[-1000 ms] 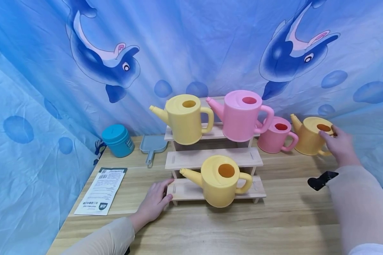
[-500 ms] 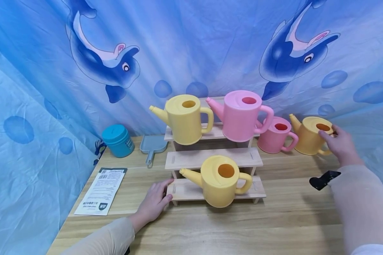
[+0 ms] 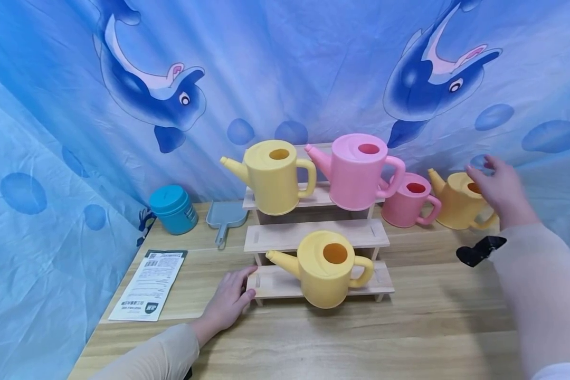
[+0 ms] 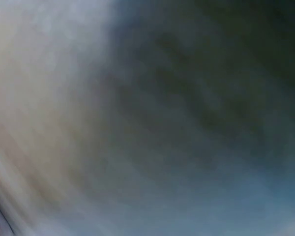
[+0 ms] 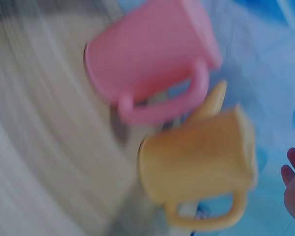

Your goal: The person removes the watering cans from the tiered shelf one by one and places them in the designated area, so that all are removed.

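Raised just over the orange-yellow watering can (image 3: 453, 206), my right hand (image 3: 501, 190) has its thumb and fingers apart, holding nothing. In the right wrist view that hand shows at the right edge, apart from the can. A rose-pink watering can (image 3: 406, 206) stands close beside it. My left hand (image 3: 224, 300) grips the left end of the lowest step of a tiered wooden stand (image 3: 275, 279). On that step sits a yellow watering can (image 3: 320, 282). The top step holds a pale yellow watering can (image 3: 273, 184) and a pink one. The left wrist view is blurred.
At the left on the table (image 3: 313, 343) are a turquoise lidded tub (image 3: 173, 211), a grey-blue dustpan (image 3: 225, 215) and a white printed packet (image 3: 149, 285). A blue dolphin curtain (image 3: 285, 68) hangs close behind. The stand's middle step (image 3: 313, 235) lies between the cans.
My right hand has let go of the orange-yellow watering can and lifted above it. My left hand stays at the stand's end. The head view has shifted slightly.
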Action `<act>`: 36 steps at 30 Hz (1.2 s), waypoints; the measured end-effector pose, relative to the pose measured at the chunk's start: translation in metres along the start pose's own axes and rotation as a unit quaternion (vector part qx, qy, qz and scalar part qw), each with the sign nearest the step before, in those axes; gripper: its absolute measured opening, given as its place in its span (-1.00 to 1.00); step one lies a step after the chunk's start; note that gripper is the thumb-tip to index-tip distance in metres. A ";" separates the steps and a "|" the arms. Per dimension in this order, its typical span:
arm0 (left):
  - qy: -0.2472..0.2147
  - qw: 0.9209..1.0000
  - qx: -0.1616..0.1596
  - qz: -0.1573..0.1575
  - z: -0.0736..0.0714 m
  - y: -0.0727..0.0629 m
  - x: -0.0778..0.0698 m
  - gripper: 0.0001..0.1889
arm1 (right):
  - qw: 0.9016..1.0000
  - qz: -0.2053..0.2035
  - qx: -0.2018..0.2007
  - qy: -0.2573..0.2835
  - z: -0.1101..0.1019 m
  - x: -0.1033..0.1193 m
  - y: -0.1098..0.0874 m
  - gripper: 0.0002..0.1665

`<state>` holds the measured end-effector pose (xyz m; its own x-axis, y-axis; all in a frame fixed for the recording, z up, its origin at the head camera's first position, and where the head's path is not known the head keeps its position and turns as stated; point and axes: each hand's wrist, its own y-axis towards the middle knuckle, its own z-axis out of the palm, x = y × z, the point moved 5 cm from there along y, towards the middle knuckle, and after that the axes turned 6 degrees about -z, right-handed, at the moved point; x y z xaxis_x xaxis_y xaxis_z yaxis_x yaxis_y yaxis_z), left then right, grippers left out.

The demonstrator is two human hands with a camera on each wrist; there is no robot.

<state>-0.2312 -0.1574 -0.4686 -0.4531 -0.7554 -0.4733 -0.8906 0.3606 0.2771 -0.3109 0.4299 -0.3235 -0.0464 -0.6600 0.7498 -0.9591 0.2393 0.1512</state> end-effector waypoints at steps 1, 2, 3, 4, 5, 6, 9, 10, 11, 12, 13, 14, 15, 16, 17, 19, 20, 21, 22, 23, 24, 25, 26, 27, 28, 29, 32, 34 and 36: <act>0.000 1.000 0.000 -0.002 0.000 0.000 0.000 -0.50 | 1.000 -0.010 0.003 0.005 0.002 0.009 0.002 0.12; 0.000 1.000 0.000 -0.002 0.000 0.000 0.000 -0.49 | 1.000 -0.017 0.005 0.009 0.004 0.017 0.004 0.11; 0.001 1.000 0.000 -0.003 0.000 0.000 0.001 -0.49 | 1.000 -0.025 0.008 0.014 0.006 0.025 0.006 0.09; 0.003 1.000 -0.001 -0.002 0.000 0.000 0.001 -0.49 | 0.999 -0.030 0.011 0.015 0.008 0.033 0.007 0.07; 0.005 1.000 -0.001 -0.002 0.000 0.000 0.001 -0.49 | 0.999 -0.037 0.015 0.016 0.011 0.041 0.008 0.06; 0.004 1.000 -0.001 -0.002 0.000 0.000 0.001 -0.49 | 0.999 -0.046 0.018 0.013 0.013 0.048 0.009 0.04; 0.005 1.000 0.000 -0.001 0.001 0.000 0.001 -0.50 | 0.997 -0.062 0.033 0.011 0.020 0.069 0.009 0.02; 0.004 1.000 0.000 -0.001 0.001 0.000 0.001 -0.50 | 0.997 -0.069 0.039 0.012 0.023 0.076 0.008 0.02; 0.001 1.000 0.001 -0.001 0.000 0.000 0.001 -0.49 | 0.996 -0.074 0.045 0.015 0.026 0.083 0.008 0.01; 0.001 1.000 0.001 -0.002 0.000 -0.001 0.001 -0.49 | 0.995 -0.080 0.050 0.014 0.028 0.090 0.007 0.01; 0.000 1.000 0.001 -0.002 0.000 -0.001 0.000 -0.49 | 0.995 -0.087 0.055 0.016 0.030 0.096 0.007 0.00; 0.000 1.000 0.000 -0.002 0.000 -0.001 0.000 -0.49 | 0.994 -0.095 0.060 0.018 0.032 0.102 0.006 -0.01; 0.000 1.000 0.000 -0.002 0.000 -0.001 0.000 -0.49 | 0.992 -0.102 0.064 0.020 0.034 0.108 0.006 -0.02; 0.001 1.000 -0.001 -0.001 0.000 -0.001 0.000 -0.49 | 0.992 -0.109 0.069 0.020 0.036 0.114 0.005 -0.04; 0.002 1.000 0.000 -0.002 0.000 -0.001 0.000 -0.50 | 0.991 -0.113 0.074 0.021 0.038 0.119 0.004 -0.05; 0.005 1.000 0.000 -0.002 0.000 -0.001 0.000 -0.50 | 0.988 -0.123 0.088 0.026 0.042 0.128 0.002 -0.07; 0.006 1.000 0.000 -0.003 0.000 0.000 0.000 -0.50 | 0.987 -0.128 0.096 0.030 0.044 0.132 0.000 -0.08; 0.006 1.000 0.000 -0.003 -0.001 0.000 0.000 -0.50 | 0.985 -0.132 0.103 0.032 0.046 0.136 -0.002 -0.09; 0.006 1.000 0.000 -0.002 -0.001 0.000 0.000 -0.50 | 0.984 -0.135 0.110 0.035 0.048 0.140 -0.004 -0.10; 0.005 1.000 0.001 -0.003 -0.001 0.000 -0.001 -0.50 | 0.983 -0.140 0.116 0.039 0.050 0.144 -0.007 -0.11; 0.006 1.000 0.001 -0.002 -0.001 0.000 -0.001 -0.50 | 0.981 -0.143 0.121 0.044 0.051 0.148 -0.009 -0.12; 0.005 1.000 0.001 -0.002 -0.001 0.000 -0.001 -0.50 | 0.980 -0.146 0.126 0.049 0.053 0.152 -0.011 -0.13; 0.005 1.000 0.001 -0.001 -0.002 0.000 -0.001 -0.50 | 0.979 -0.148 0.130 0.055 0.054 0.156 -0.013 -0.14; 0.005 1.000 0.001 -0.001 -0.002 0.000 -0.001 -0.50 | 0.978 -0.150 0.134 0.061 0.056 0.160 -0.015 -0.15; 0.003 1.000 0.002 -0.001 -0.002 0.000 -0.001 -0.50 | 0.977 -0.151 0.138 0.066 0.057 0.164 -0.017 -0.16; 0.002 1.000 0.002 -0.001 -0.002 0.000 -0.001 -0.50 | 0.976 -0.151 0.142 0.071 0.058 0.167 -0.019 -0.17; 0.001 1.000 0.002 -0.001 -0.001 -0.001 -0.001 -0.50 | 0.973 -0.153 0.153 0.079 0.061 0.175 -0.024 -0.19; 0.001 1.000 0.002 -0.002 -0.001 -0.001 -0.001 -0.50 | 0.972 -0.156 0.157 0.076 0.062 0.179 -0.026 -0.19; 0.002 1.000 0.001 -0.001 -0.001 -0.001 -0.001 -0.50 | 0.971 -0.158 0.164 0.070 0.063 0.181 -0.029 -0.19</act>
<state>-0.2300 -0.1577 -0.4674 -0.4517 -0.7576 -0.4712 -0.8914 0.3606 0.2746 -0.3091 0.2581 -0.2327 0.2820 -0.5544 0.7830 -0.9575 -0.2148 0.1927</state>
